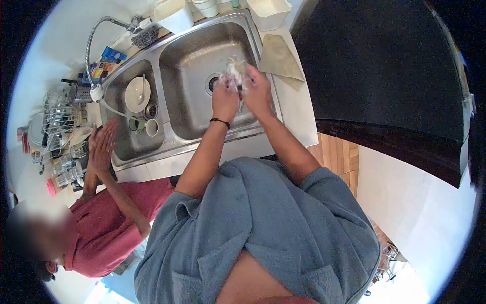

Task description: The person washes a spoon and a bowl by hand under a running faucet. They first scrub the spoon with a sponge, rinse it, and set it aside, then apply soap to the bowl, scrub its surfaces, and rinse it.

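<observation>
Over the right basin of a steel double sink (185, 66), my left hand (226, 101) and my right hand (257, 91) are close together, both closed on a soapy, pale wet cloth-like item (235, 70). White suds cover it and my fingers, so its exact shape is unclear. A dark bracelet circles my left wrist. The drain (211, 83) lies just left of my hands. In the left basin are a white bowl (134, 97) with a spoon, a white cup (152, 127) and a green-rimmed cup (134, 124).
A person in a red shirt (114, 215) stands at the left, hands (103, 144) pressed together beside the left basin. A dish rack (58, 114) with glasses, a hose faucet (96, 91), white containers (173, 15) and a beige cloth (279, 58) surround the sink.
</observation>
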Motion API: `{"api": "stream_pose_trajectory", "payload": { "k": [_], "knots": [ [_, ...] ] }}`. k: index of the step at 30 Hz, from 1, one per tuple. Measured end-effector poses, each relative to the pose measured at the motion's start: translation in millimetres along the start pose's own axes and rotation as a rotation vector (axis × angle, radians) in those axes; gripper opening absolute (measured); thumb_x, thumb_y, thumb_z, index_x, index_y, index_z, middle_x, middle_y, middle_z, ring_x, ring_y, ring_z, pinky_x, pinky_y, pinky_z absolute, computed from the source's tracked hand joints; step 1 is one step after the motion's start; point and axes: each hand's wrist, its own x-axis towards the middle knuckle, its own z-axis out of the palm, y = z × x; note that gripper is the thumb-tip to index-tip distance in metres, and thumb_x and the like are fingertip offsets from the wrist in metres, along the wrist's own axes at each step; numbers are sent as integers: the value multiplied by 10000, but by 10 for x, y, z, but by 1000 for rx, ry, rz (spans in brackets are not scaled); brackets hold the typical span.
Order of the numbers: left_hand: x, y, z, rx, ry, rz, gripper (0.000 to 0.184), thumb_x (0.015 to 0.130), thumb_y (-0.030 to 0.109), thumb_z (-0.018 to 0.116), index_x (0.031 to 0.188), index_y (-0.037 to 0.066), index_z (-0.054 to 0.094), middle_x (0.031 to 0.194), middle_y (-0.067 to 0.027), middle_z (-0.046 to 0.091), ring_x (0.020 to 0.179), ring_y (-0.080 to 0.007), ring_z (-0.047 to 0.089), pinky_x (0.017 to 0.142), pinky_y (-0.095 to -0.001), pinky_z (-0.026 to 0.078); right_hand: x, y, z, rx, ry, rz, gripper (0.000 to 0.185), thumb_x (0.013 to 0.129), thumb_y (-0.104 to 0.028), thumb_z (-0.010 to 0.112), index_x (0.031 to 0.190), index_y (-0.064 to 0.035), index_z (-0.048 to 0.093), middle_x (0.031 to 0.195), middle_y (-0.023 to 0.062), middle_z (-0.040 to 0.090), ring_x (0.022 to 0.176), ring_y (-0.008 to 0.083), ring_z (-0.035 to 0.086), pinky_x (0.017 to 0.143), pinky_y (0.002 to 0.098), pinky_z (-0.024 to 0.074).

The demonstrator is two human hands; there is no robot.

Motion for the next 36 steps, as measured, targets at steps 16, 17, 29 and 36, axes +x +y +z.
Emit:
{"api": "stream_pose_trajectory", "payload": {
  "k": [16, 17, 29, 36],
  "knots": [
    [228, 239, -197, -1049, -10, -213, 198, 991, 122, 305, 1095, 54, 459, 1232, -176, 559, 1180, -299, 524, 889, -389, 461, -352, -315, -287, -358, -361, -368, 314, 787, 36, 479, 1051, -26, 638, 995, 219, 628, 920, 397, 603, 815, 408, 491],
    [245, 243, -232, -1083, 9, -210, 190, 989, 126, 322, 1059, 48, 481, 1195, -179, 578, 1167, -312, 532, 842, -386, 489, -390, -265, -336, -352, -357, -411, 306, 779, 24, 485, 1039, -29, 640, 973, 210, 628, 869, 393, 610, 782, 418, 495],
    [232, 363, -68, -915, -216, -132, 155, 990, 221, 342, 1033, 139, 466, 1263, -180, 553, 1068, -305, 569, 879, -443, 501, 32, -354, -224, 952, -285, 695, 330, 883, -22, 455, 1202, -27, 539, 1168, 127, 584, 1025, 246, 593, 880, 368, 497],
    [427, 173, -285, -600, -198, 186, 116, 992, 228, 356, 1026, 192, 460, 1247, -179, 551, 761, -171, 550, 641, -296, 506, -248, -363, -363, 1152, -310, 782, 306, 924, -66, 404, 1201, -12, 522, 1207, 133, 566, 1086, 264, 564, 936, 427, 469]
  ]
}}
